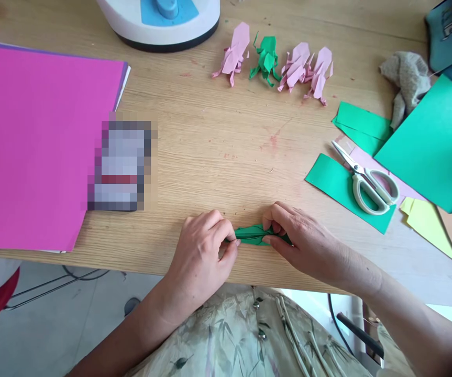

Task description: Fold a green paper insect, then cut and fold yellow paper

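A narrow piece of folded green paper (252, 235) lies near the table's front edge, with several layered folds running along its length. Its left end is pinched between the thumb and fingers of my left hand (206, 251). My right hand (300, 235) grips the other end, thumb below and curled fingers above. Both tips of the paper are partly hidden by my fingers. Farther back stand folded paper figures with thin legs: a green one (267, 58) and several pink ones, the leftmost pink figure (236, 51) being largest in view.
White-handled scissors (367, 183) rest on a green paper strip (328, 175) at right, beside a large green sheet (433, 146) and yellow paper (432, 228). A magenta sheet stack (45, 146) and a blurred-out phone-like object (121, 162) are left. A white lamp-like base (163, 31) stands behind.
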{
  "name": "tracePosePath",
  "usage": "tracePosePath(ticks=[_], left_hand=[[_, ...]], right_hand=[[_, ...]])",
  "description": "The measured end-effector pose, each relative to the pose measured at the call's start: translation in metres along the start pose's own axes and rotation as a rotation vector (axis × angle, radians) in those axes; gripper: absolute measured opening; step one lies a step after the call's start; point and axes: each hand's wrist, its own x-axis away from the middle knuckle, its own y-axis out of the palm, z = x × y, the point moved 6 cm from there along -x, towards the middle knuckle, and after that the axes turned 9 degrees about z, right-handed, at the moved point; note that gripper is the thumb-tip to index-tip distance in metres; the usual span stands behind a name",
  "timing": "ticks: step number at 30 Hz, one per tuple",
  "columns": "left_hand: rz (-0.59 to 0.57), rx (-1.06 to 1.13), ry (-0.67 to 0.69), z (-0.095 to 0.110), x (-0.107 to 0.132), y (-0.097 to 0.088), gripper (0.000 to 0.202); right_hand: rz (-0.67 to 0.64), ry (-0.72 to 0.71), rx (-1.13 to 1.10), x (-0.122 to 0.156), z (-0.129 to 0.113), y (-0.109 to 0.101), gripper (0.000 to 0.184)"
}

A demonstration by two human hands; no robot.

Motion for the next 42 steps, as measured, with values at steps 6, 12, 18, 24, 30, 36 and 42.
tracePosePath(ticks=[6, 12, 18, 24, 30, 36, 42], left_hand=[[-0.033, -0.102, -0.024, 0.0, -0.004, 0.004, 0.015], [-0.057, -0.12, 0.001, -0.001, -0.005, 0.005, 0.023], [-0.047, -0.206, 0.002, 0.004, -0.005, 0.009, 0.024], [-0.047, -0.244, -0.019, 0.006, -0.006, 0.01, 0.023], [-0.022, -0.134, 0.06, -0.001, 0.003, 0.003, 0.018], [0.05, -0.124, 0.059, -0.013, 0.017, -0.011, 0.014], [0.061, -0.045, 0.076, -0.013, 0.014, -0.014, 0.009]], right_hand=[[0.014, -0.02, 0.012, 0.001, -0.001, 0.0, 0.018], [0.017, -0.03, 0.005, 0.003, 0.0, 0.001, 0.015], [0.034, -0.032, 0.03, 0.004, -0.005, 0.001, 0.015], [0.07, -0.003, 0.112, 0.004, -0.01, 0.002, 0.003], [0.113, 0.002, 0.16, 0.004, -0.011, 0.006, 0.008], [0.142, -0.006, 0.171, 0.005, -0.011, 0.006, 0.008], [0.14, -0.004, 0.176, 0.005, -0.011, 0.007, 0.009]])
